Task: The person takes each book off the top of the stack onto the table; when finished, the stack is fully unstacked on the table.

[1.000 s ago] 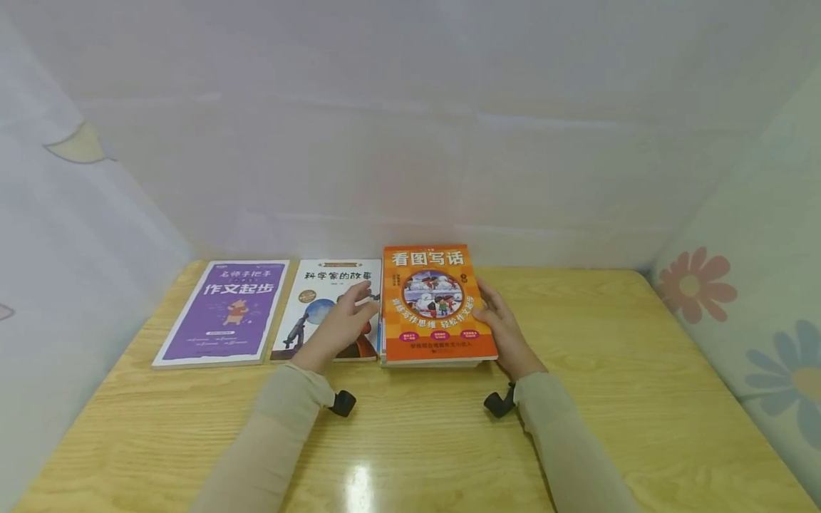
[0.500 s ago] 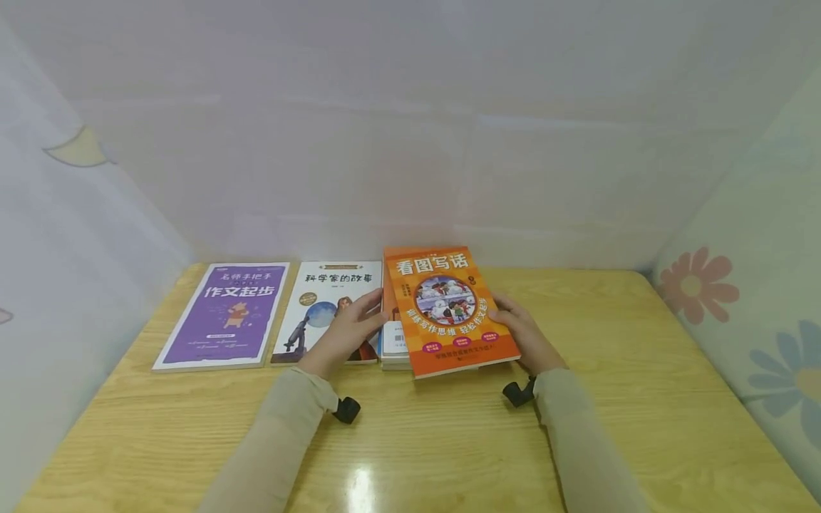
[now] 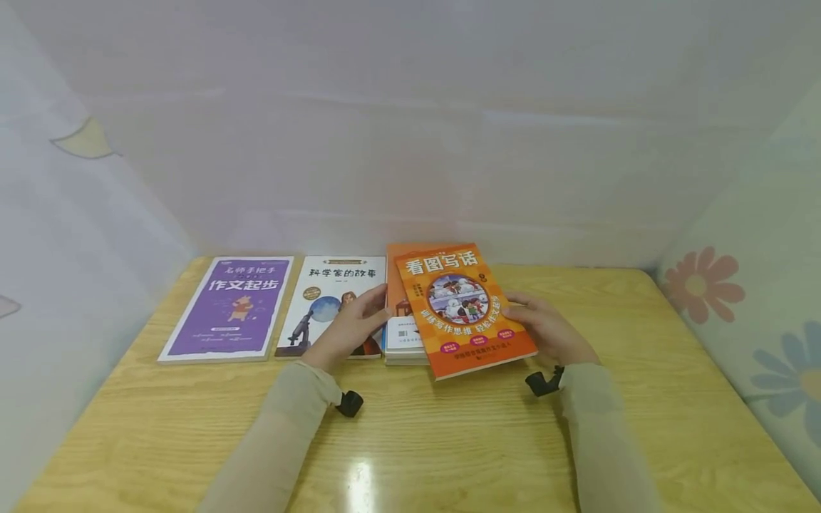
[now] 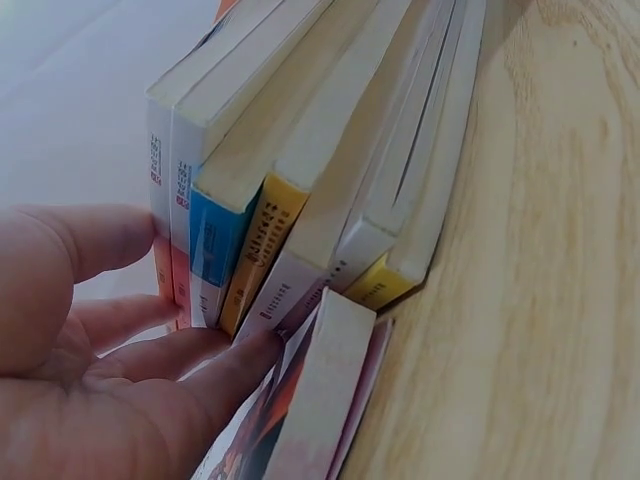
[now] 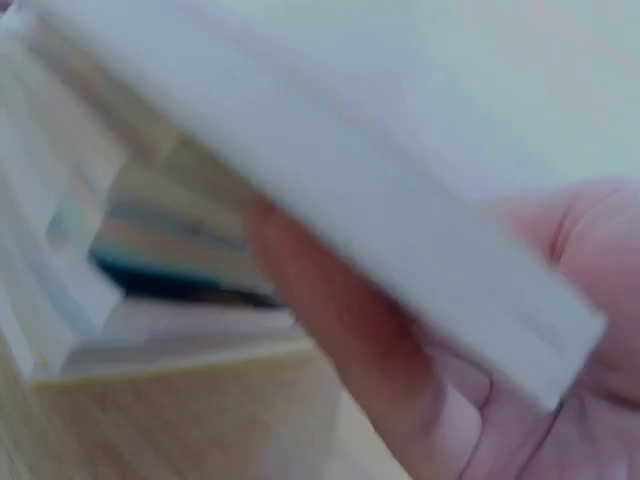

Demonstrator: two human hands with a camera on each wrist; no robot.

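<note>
My right hand holds an orange paperback book at its right edge, thumb on the cover and fingers underneath. The book is turned askew and raised at the right, partly over a stack of books. In the right wrist view the held book's page edge crosses blurred above the stack. My left hand rests against the stack's left side, over part of a white book. Up close in the left wrist view, its fingertips touch the spines of the stacked books, several in number.
A purple book lies flat at the left of the wooden table, beside the white book. Pale cloth walls stand behind and at both sides. Bare wood shows right of my right hand.
My right hand has drawn the orange book off the stack to the right and toward me, turning it askew. Another orange cover now shows beneath. The left hand stays beside the stack.
</note>
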